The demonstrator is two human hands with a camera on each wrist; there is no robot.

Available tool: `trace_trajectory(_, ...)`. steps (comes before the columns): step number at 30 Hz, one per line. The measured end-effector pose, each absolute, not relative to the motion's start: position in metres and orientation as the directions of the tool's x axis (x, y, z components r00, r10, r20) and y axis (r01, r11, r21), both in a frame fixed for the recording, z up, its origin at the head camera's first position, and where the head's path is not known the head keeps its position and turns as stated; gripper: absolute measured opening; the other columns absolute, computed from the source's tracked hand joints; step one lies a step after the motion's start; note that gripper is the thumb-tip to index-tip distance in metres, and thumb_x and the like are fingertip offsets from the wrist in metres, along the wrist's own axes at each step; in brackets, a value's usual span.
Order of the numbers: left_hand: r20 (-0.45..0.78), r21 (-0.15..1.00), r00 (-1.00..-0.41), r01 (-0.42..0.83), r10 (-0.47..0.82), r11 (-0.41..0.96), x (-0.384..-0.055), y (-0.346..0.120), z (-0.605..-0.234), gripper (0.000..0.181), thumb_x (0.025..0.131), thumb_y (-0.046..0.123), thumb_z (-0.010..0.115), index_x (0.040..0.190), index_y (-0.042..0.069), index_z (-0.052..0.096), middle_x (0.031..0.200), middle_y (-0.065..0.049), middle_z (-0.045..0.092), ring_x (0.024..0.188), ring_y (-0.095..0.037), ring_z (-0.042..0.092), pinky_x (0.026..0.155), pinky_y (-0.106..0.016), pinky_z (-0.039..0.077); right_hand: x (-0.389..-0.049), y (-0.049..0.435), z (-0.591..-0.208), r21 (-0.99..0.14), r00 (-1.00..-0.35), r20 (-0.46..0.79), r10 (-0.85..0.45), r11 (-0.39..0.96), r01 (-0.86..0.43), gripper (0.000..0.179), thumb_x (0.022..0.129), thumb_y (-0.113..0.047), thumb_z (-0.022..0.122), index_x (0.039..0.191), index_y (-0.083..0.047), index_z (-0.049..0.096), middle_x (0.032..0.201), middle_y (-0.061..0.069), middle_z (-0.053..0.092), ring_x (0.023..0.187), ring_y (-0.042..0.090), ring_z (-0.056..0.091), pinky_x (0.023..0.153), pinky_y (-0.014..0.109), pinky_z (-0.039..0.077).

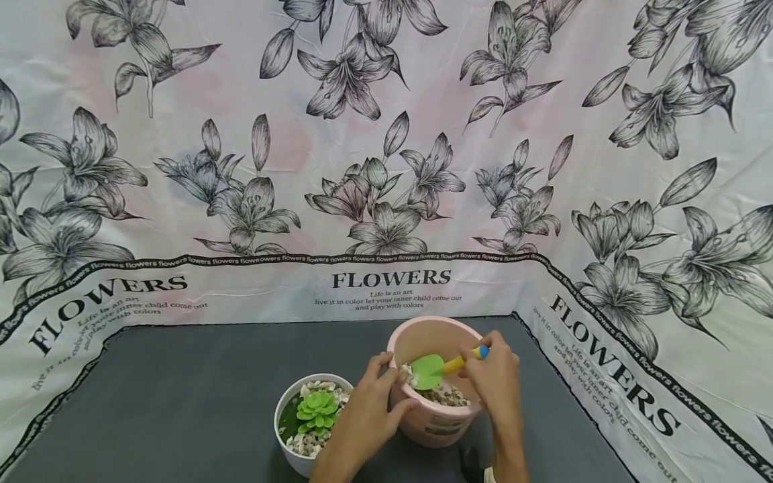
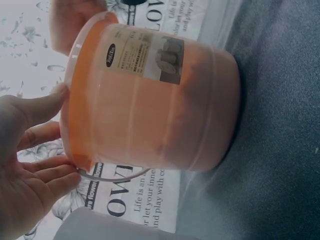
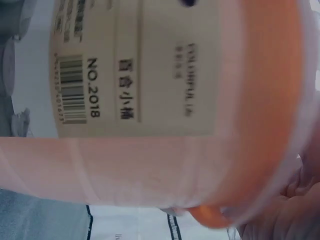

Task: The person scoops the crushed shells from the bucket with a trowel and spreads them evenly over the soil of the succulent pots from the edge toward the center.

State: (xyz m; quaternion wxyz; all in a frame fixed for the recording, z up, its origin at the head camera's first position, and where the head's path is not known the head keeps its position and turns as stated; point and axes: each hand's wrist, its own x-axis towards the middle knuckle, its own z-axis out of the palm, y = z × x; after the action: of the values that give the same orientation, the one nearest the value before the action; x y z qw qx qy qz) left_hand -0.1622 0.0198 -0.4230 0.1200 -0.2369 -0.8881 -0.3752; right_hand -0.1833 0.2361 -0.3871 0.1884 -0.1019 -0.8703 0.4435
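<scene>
A pink bucket (image 1: 437,426) with a paper label stands on the dark surface, with pebbles (image 1: 445,394) in it. My left hand (image 1: 370,410) holds the bucket's left rim, thumb and fingers touching it, as the left wrist view also shows. Inside the bucket is a toy shovel (image 1: 430,371) with a green blade and yellow handle, which my right hand (image 1: 496,382) grips near its blue end. Some pale pebbles lie at the blade's tip. In the right wrist view, the bucket's label (image 3: 135,70) fills much of the picture and hides the shovel.
Left of the bucket stands a white pot (image 1: 288,446) with a green succulent (image 1: 317,410) and pale pebbles, partly behind my left forearm. A dark object (image 1: 470,463) lies by my right wrist. Flower-printed cloth (image 1: 392,288) borders the dark tabletop (image 1: 193,402).
</scene>
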Motion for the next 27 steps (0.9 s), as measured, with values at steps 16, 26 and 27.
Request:
trace_trajectory(16,0.403,0.615,-0.859,0.51,0.315,0.601,-0.16,0.02,-0.423,0.032,0.089,0.03,0.084,0.112,0.009,0.073,0.144,-0.019,0.056,0.128,-0.036,0.066,0.095,-0.044,0.061,-0.161,0.262,-0.38,-0.985,-0.838,0.123,0.532,0.17,-0.037,0.024,0.101,-0.01,0.067,0.11,0.008,0.053,0.083,0.008,0.067,0.047,0.014,0.071,0.053,0.027,0.063)
trace_trajectory(26,0.421,0.629,-0.858,0.51,0.295,0.587,-0.16,0.019,-0.424,0.032,0.088,0.028,0.085,0.11,0.007,0.075,0.142,-0.019,0.058,0.131,-0.037,0.064,0.101,-0.046,0.06,-0.156,0.269,-0.377,-0.988,-0.799,0.154,0.581,0.082,-0.131,0.021,0.1,-0.006,0.068,0.107,0.009,0.054,0.077,0.001,0.066,0.046,0.011,0.07,0.054,0.026,0.062)
trace_trajectory(27,0.421,0.631,-0.858,0.51,0.294,0.585,-0.16,0.019,-0.424,0.032,0.088,0.028,0.085,0.111,0.007,0.076,0.143,-0.019,0.058,0.131,-0.037,0.065,0.101,-0.046,0.06,-0.155,0.269,-0.376,-0.988,-0.798,0.152,0.584,0.081,-0.13,0.021,0.1,-0.007,0.068,0.107,0.008,0.054,0.077,0.0,0.066,0.046,0.011,0.07,0.054,0.025,0.062)
